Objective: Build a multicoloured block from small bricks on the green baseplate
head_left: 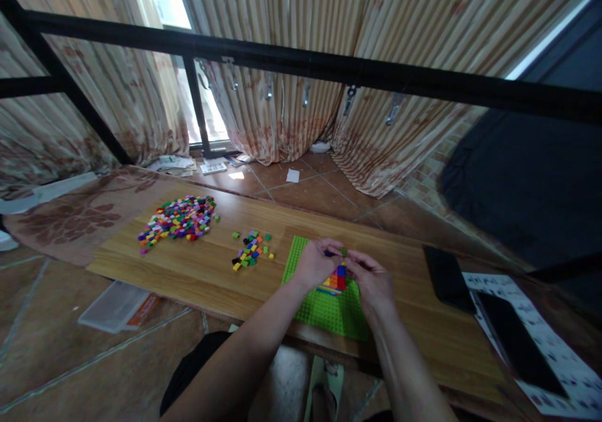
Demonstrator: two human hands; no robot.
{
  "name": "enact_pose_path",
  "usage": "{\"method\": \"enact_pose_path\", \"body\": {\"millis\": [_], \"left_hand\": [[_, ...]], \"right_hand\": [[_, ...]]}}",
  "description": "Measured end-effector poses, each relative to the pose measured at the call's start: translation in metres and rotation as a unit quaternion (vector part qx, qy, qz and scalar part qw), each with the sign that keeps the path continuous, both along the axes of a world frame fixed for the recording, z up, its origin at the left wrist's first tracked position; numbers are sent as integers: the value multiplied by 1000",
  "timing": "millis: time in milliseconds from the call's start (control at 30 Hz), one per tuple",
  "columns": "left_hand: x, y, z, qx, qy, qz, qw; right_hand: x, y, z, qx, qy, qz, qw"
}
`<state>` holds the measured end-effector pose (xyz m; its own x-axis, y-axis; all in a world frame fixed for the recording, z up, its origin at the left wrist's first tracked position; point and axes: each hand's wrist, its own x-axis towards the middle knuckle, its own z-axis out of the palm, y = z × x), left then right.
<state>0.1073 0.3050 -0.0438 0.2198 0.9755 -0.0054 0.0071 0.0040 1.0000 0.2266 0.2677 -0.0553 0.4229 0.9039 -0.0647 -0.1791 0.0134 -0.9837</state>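
A green studded baseplate [324, 315] lies on the wooden board, with a low block of red, orange, blue and yellow toy bricks [337, 280] built up on it. My left hand [320, 262] reaches over the far left part of this build, its fingers closed in a pinch. From the right comes my right hand [374, 278], thumb and forefinger also pinched. Between the fingertips of both hands shows a small dark green toy brick [343, 253], at the build's far edge. My fingers cover part of the build.
Left of the baseplate lies a small group of loose bricks [251, 251]; farther left is a big mixed pile [181, 218]. A black phone-like slab [446, 278] and a printed sheet [564, 359] under a dark device [522, 343] lie right. A black rail [301, 55] crosses beyond.
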Motion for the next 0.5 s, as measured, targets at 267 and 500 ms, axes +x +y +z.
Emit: {"method": "enact_pose_path", "body": {"millis": [267, 500], "left_hand": [[0, -6, 1, 27, -8, 6, 1000], [-21, -4, 11, 72, -50, 51, 995]], "right_hand": [[-2, -1, 3, -8, 44, 7, 999], [4, 0, 14, -41, 53, -49, 997]]}}
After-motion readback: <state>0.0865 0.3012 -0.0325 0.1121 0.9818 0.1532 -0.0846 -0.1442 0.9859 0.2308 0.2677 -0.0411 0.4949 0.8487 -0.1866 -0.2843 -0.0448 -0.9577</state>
